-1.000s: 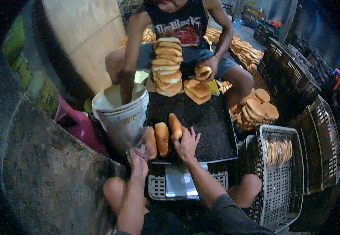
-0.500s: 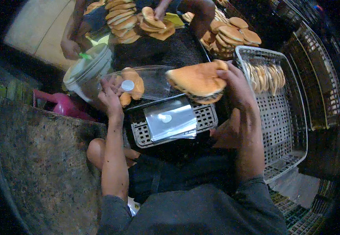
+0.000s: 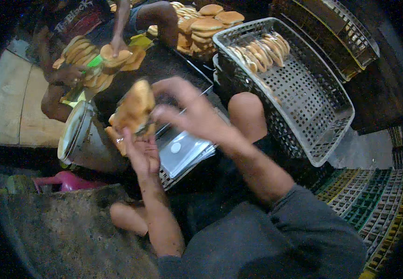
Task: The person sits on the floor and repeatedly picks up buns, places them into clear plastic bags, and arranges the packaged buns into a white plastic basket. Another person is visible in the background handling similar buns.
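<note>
My left hand (image 3: 142, 156) holds a folded flatbread (image 3: 138, 104) from below, fingers closed about its lower end. A glossy sheen on the bread suggests the clear plastic bag around it. Just right of the bread is my right hand (image 3: 194, 111), smeared by motion, with thumb and fingers apart. Whether its fingertips touch the bread cannot be made out. Below both hands, a stack of clear plastic bags (image 3: 185, 153) with a round white spot lies on a small perforated basket (image 3: 167, 180), partly hidden by my arms.
Across the dark tray (image 3: 173, 63), another person's hand (image 3: 116, 46) presses on round breads. A white bucket (image 3: 78, 125) and pink watering-can-like vessel (image 3: 73, 181) stand left. At right, a grey crate (image 3: 310, 109) holds a row of packed breads (image 3: 262, 51); piled breads (image 3: 206, 28) lie beyond.
The bread has moved left from my right hand to my left, which earlier held only the clear bag. My right hand has come off the bread. The view has turned right.
</note>
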Demonstrator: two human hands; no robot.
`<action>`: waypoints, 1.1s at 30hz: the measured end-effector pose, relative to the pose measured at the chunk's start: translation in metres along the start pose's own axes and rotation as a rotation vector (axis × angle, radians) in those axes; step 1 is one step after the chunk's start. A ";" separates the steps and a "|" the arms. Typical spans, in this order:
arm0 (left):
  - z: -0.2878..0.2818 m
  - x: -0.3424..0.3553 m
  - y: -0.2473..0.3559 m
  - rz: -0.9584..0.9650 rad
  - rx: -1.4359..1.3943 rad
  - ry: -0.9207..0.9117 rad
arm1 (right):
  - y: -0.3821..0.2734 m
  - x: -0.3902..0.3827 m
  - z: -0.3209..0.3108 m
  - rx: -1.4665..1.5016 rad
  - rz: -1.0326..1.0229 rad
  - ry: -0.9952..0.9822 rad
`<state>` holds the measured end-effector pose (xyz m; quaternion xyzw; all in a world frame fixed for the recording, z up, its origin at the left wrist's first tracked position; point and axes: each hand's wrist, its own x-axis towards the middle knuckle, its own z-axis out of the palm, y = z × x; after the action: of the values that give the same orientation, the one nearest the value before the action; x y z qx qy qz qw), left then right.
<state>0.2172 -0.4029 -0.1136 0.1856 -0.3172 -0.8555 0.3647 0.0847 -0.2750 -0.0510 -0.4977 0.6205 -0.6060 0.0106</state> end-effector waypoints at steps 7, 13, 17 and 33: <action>0.028 0.003 -0.012 -0.095 0.035 0.028 | -0.050 0.007 -0.004 -0.735 -0.318 0.035; 0.081 0.003 -0.043 -0.145 0.632 -0.280 | -0.010 0.009 -0.153 -0.946 0.207 -0.114; -0.031 0.023 -0.096 -0.381 1.929 -0.425 | 0.032 -0.045 -0.242 -1.241 0.545 -0.055; -0.011 -0.023 -0.065 0.107 1.342 -0.184 | 0.064 -0.022 0.004 -0.288 0.356 -0.567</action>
<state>0.2061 -0.3557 -0.1635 0.2822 -0.8178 -0.4666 0.1838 0.0597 -0.2790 -0.1139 -0.5267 0.7488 -0.3387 0.2173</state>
